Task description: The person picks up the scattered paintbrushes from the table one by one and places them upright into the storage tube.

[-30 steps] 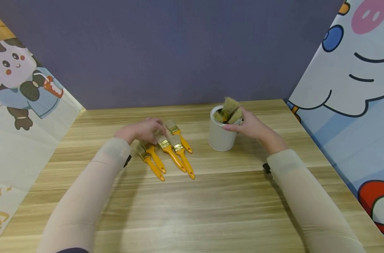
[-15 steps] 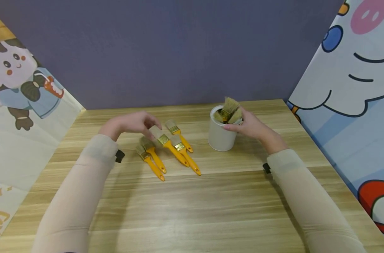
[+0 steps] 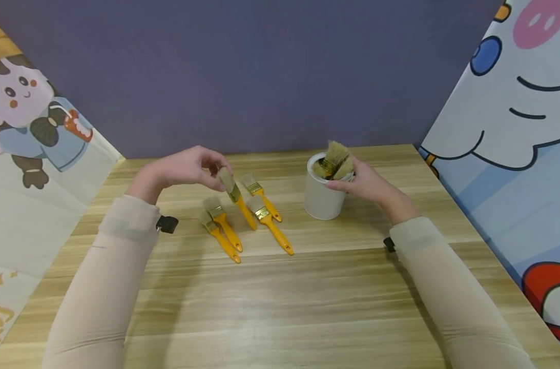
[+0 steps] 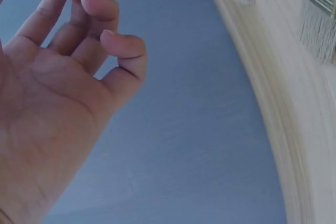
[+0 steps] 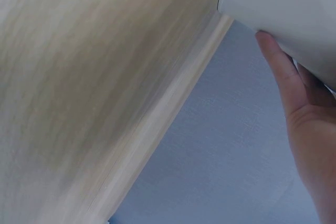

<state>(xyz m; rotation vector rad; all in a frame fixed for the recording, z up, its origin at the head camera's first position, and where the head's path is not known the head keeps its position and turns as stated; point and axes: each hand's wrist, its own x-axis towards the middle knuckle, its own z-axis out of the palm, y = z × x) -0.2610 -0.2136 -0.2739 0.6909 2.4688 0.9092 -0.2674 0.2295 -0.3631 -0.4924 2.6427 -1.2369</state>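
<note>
Fingers of the left hand (image 3: 187, 166) pinch a yellow-handled paintbrush (image 3: 237, 198) by its pale bristles. Two more brushes (image 3: 271, 224) on the wooden table (image 3: 261, 307) lie between it and the round white can (image 3: 323, 201) the right hand (image 3: 369, 183) grips.

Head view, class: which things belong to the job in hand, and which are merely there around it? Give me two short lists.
Part of the job, judging by the hands:
held brush, pinched by the left hand
white can, gripped by the right hand
brushes in the can
four loose brushes, probably

Just surroundings:
wooden table
dark panel behind
cartoon panels either side
</note>
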